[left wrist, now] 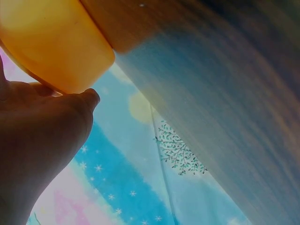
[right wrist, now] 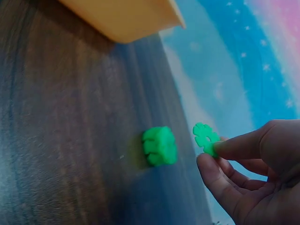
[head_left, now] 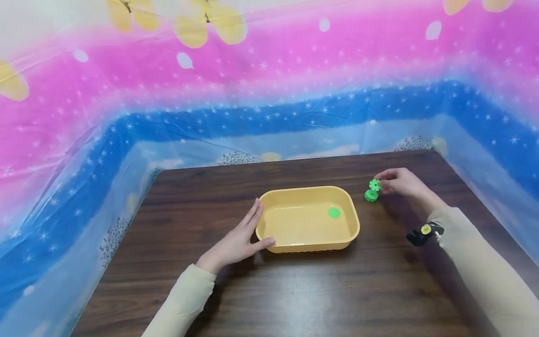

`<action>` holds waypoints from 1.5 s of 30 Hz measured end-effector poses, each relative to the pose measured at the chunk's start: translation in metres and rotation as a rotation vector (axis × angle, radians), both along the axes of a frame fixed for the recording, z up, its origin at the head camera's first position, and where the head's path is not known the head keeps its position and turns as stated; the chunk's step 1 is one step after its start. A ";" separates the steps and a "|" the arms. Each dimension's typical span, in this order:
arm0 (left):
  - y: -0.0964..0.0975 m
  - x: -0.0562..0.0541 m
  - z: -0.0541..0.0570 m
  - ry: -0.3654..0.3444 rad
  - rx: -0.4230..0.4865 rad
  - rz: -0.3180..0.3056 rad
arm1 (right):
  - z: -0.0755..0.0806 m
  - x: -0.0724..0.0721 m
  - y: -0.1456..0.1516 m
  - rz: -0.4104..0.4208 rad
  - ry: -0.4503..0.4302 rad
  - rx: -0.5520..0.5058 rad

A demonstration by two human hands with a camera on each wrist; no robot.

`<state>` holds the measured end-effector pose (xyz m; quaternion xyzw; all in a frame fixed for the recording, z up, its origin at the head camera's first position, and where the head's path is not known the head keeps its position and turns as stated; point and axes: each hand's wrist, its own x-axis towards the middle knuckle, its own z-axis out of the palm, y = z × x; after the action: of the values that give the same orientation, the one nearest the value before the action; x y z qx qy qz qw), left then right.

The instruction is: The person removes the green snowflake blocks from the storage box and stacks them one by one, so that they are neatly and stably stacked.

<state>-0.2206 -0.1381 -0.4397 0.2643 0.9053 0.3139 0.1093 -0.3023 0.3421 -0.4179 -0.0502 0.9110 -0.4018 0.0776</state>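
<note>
My right hand [head_left: 402, 182] pinches a green notched plastic disc [right wrist: 205, 136] between thumb and fingers. The disc is held above a short stack of similar green discs [right wrist: 160, 146] standing on the table, right of a yellow plastic tray [head_left: 294, 244]. Inside the tray, toward its right end, lies a flat green piece [head_left: 334, 212]. My left hand [head_left: 237, 238] rests against the tray's left end with fairly straight fingers, its thumb at the near rim. In the left wrist view only part of that hand shows beside the tray wall [left wrist: 51, 42].
The dark wood-grain table [head_left: 177, 220] carries the tray near its middle. A cloth [head_left: 294, 112] printed in pink and blue with snowflakes hangs around its back and sides. A black strap with a small device [head_left: 425, 232] sits at the right wrist.
</note>
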 end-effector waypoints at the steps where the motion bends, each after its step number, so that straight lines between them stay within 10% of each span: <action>1: 0.000 0.000 0.000 0.000 0.000 0.000 | -0.002 -0.001 0.000 -0.004 -0.010 0.000; 27: -0.007 -0.003 0.002 0.002 -0.020 0.012 | -0.012 -0.014 -0.009 -0.039 -0.131 0.020; 37: -0.007 -0.001 -0.001 -0.008 -0.005 0.011 | -0.005 -0.002 -0.013 0.246 0.073 0.285; 45: -0.007 0.000 -0.002 -0.017 0.008 0.004 | -0.013 -0.004 -0.025 0.252 0.085 0.392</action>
<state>-0.2205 -0.1454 -0.4421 0.2606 0.9036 0.3199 0.1153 -0.3062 0.3172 -0.4310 -0.1643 0.9606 -0.2021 0.0968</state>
